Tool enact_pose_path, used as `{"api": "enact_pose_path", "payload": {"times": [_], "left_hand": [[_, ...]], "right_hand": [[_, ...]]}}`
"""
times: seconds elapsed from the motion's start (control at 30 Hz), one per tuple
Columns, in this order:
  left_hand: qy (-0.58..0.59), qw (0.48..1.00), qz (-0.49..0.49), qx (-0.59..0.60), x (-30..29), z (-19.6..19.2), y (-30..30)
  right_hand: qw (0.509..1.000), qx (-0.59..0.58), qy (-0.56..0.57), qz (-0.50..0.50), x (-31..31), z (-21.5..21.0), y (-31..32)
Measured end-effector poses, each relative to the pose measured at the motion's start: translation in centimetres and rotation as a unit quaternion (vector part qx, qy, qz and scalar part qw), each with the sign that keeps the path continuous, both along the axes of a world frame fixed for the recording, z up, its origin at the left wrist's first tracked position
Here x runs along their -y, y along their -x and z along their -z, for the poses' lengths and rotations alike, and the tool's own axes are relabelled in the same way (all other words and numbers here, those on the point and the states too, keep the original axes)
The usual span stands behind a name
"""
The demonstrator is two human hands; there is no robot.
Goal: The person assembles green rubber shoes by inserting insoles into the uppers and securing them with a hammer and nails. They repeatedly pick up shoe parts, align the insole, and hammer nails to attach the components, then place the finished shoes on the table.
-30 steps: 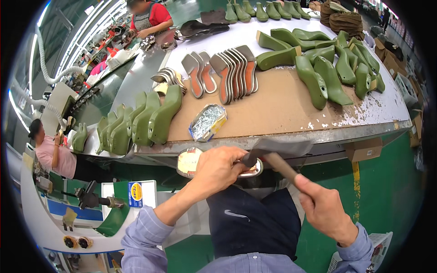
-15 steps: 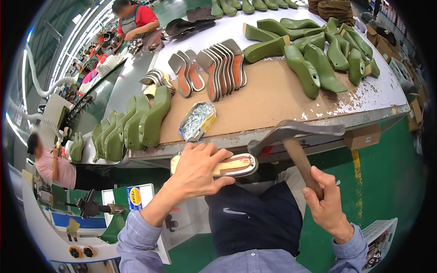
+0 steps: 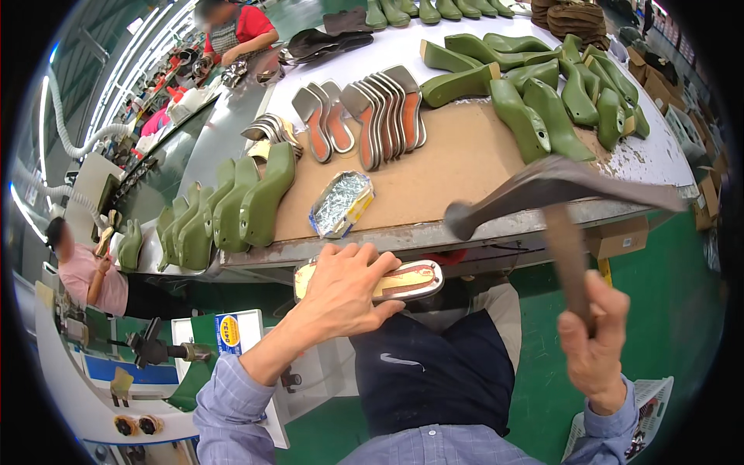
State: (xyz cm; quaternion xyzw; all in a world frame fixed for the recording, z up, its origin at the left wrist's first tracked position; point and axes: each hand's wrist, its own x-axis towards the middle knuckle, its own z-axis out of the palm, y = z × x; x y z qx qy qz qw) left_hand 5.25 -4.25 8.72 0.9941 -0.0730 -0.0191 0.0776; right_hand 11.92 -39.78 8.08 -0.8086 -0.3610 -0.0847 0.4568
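Observation:
My left hand (image 3: 341, 291) is closed over a long cream insole (image 3: 409, 280) with brown marking and a pale shiny rim, held flat above my lap. Its thumb lies along the near side and its fingers reach across to the far side. My palm hides the middle of the piece, and what is under it is mostly hidden. My right hand (image 3: 598, 333) grips the wooden handle of a hammer (image 3: 542, 190), out to the right. The dark metal head, round at one end and tapering at the other, is raised well clear of the insole, slightly blurred.
Beyond my hands is a workbench (image 3: 457, 159) with an open box of small shiny metal pieces (image 3: 341, 205) near its edge. Stacked insoles (image 3: 380, 116), green shoe lasts (image 3: 267, 198) and more lasts (image 3: 535, 116) stand behind. Two people (image 3: 240, 35) work at the left.
My right hand has swung the hammer up and to the right, away from the insole. My left hand still holds the insole in nearly the same place.

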Motion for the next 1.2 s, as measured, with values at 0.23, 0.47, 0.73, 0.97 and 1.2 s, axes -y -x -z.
{"api": "enact_pose_path", "payload": {"times": [0.23,0.47,0.73,0.97,1.2], "left_hand": [[-0.013,1.000,0.009,-0.015,0.3,-0.3,-0.3],[-0.009,1.000,0.010,0.012,0.1,0.3,0.3],[-0.014,0.999,0.032,0.018,0.4,0.6,0.2],[-0.004,0.999,0.032,0.030,0.3,0.4,0.3],[-0.003,0.999,0.027,0.025,0.1,0.6,0.2]], "right_hand": [[0.988,-0.135,0.047,-0.063,-2.8,-2.4,0.1],[0.991,-0.036,-0.131,-0.006,-1.0,-3.3,-1.0],[0.991,-0.095,0.077,-0.059,-4.6,-1.1,0.3],[0.973,-0.038,-0.227,-0.017,-2.3,-2.3,0.9],[0.993,-0.112,0.006,-0.036,-4.2,0.8,1.1]]}}
